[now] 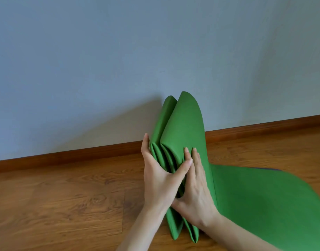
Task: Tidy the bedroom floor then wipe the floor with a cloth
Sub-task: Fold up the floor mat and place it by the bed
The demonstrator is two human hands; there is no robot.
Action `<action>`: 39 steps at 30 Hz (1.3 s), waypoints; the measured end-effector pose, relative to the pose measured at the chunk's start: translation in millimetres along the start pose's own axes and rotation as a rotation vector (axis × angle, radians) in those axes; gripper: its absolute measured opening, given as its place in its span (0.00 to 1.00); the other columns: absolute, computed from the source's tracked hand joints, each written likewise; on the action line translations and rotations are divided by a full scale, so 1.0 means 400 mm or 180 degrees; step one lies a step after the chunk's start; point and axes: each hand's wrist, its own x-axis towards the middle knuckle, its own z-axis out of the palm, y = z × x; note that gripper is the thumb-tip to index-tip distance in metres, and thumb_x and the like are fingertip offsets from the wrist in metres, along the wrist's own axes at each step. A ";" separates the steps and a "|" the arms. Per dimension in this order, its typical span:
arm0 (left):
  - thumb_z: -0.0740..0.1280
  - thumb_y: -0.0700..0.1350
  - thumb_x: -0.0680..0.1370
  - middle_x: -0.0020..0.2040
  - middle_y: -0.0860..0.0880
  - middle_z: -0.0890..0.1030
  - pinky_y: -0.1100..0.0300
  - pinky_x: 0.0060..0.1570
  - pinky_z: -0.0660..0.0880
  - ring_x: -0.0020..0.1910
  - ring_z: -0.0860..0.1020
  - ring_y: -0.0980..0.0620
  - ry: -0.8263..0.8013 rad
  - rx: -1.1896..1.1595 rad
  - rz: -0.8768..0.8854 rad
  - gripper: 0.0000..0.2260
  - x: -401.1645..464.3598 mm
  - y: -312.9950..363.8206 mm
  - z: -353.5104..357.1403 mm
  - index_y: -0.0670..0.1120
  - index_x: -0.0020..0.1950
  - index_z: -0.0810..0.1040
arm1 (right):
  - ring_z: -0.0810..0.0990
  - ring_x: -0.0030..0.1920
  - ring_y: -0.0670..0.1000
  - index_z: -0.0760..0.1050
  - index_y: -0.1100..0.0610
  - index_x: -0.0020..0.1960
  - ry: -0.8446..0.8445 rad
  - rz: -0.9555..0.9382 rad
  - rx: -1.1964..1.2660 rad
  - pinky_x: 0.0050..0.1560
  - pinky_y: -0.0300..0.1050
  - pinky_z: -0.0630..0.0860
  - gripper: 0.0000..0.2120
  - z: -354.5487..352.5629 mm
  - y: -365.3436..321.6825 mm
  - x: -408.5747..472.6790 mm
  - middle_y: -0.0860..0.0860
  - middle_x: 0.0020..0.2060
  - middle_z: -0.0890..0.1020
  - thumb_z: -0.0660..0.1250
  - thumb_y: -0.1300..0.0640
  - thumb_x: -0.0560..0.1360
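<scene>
Only the head view here, looking down at a brown wood-grain laminate floor that meets a pale blue-grey painted wall, with a brown wooden skirting board running along the join, tilted up toward 3 o'clock.

The main thing is a thick green foam mat folded into accordion pleats. It sits a bit right of centre, standing on edge on the floor, with its rounded top ends poking up toward 12 o'clock in front of the wall. You can see several pleats squeezed together, and the folded bottom ends stick out toward 6 o'clock below the wrists. One unfolded panel of the same mat fans out toward 4 o'clock and lies low over the floor, a little blurry at the far edge. There's a thin dark sliver along that panel's upper edge, can't tell what it is.

The left hand wraps the folded stack from the 9 o'clock side: fingers run up along the outer pleat and the thumb crosses over the front folds, so it's gripping the bundle. The right hand is pretty much flat, fingers straight and together, pressing against the pleats from the 3 o'clock side, with its thumb tucked under near the left palm. Both bare forearms come in from the bottom edge.

The mat throws a soft shadow on the wall toward 10 o'clock.
</scene>
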 end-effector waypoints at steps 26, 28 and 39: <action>0.72 0.45 0.70 0.56 0.60 0.79 0.68 0.53 0.73 0.55 0.77 0.65 -0.0045 0.0652 0.0338 0.30 0.010 0.001 -0.054 0.51 0.70 0.66 | 0.72 0.65 0.47 0.61 0.40 0.67 -0.0947 0.0936 0.2180 0.62 0.45 0.73 0.24 -0.113 0.034 0.077 0.48 0.70 0.67 0.64 0.53 0.74; 0.71 0.47 0.67 0.55 0.62 0.78 0.67 0.54 0.74 0.54 0.77 0.66 -0.0091 0.0767 0.0393 0.30 -0.011 -0.003 -0.031 0.54 0.68 0.67 | 0.80 0.54 0.53 0.70 0.49 0.59 -0.0476 0.1662 0.2620 0.56 0.51 0.77 0.10 -0.172 0.026 0.146 0.56 0.62 0.76 0.59 0.49 0.79; 0.67 0.51 0.72 0.72 0.44 0.66 0.54 0.68 0.66 0.71 0.65 0.50 -0.1302 0.1465 0.1553 0.35 -0.084 -0.066 0.134 0.44 0.75 0.57 | 0.83 0.37 0.53 0.78 0.61 0.51 -0.0775 0.2662 0.1378 0.39 0.43 0.80 0.14 -0.327 0.052 0.213 0.56 0.40 0.84 0.70 0.54 0.69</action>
